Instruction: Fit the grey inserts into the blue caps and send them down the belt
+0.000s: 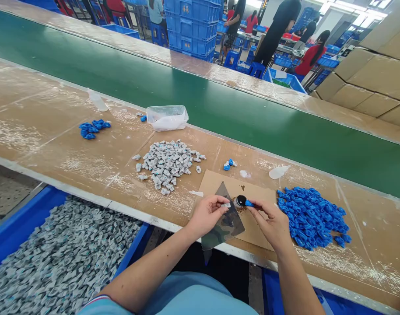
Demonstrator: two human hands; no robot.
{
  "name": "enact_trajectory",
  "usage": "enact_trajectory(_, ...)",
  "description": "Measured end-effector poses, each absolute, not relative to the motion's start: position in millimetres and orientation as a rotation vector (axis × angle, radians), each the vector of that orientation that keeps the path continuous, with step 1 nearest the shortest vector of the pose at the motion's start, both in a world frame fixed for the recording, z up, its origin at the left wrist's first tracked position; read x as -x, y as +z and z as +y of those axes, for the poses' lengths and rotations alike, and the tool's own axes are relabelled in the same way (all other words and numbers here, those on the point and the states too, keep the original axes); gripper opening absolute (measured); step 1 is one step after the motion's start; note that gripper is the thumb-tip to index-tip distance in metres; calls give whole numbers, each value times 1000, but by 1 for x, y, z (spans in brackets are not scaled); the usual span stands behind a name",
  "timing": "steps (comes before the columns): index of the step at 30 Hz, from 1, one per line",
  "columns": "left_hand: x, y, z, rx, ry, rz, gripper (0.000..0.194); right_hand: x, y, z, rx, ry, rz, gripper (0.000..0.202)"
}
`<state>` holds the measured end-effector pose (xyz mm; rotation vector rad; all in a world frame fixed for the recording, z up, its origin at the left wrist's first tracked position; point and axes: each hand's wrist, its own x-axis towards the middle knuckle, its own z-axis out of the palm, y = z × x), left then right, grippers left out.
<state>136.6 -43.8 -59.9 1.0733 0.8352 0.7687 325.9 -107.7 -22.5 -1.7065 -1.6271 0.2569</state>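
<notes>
Between the thumb and fingertips of my left hand (208, 214) is a small grey plastic piece (225, 204). My right hand (272, 222) pinches a small blue plastic piece (249, 203), which is at the rim of a small jar (240, 201) with a black top or dark contents; I cannot tell which. Under my left hand a dark camouflage-patterned cloth (224, 225) hangs partly over the table edge. Both hands are above a cardboard sheet (259, 234). A heap of grey pieces (170, 162) lies to the left, and a heap of blue pieces (311, 216) to the right.
A blue bin (52, 199) full of grey pieces stands at lower left. Beyond the table runs a green conveyor belt (216, 105). Near it are a clear plastic tub (169, 118) and a white bottle (97, 100). Stacked blue crates (193, 28) and several people are farther back.
</notes>
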Motion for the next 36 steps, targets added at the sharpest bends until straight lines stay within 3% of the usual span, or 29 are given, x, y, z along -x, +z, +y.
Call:
enact_trajectory(9,-149,-50,-52,-927,788,757,28,-318,-24,-112,1557,595,-1319,21)
enact_trajectory(25,-142,-42,-49,-1178,654,544,25,-311,-2,-117,1451,654,-1614,10)
enact_trajectory(36,-150,-28,-36,-1198,661,634,22,-320,-14,-133,1563,360,-1600,20)
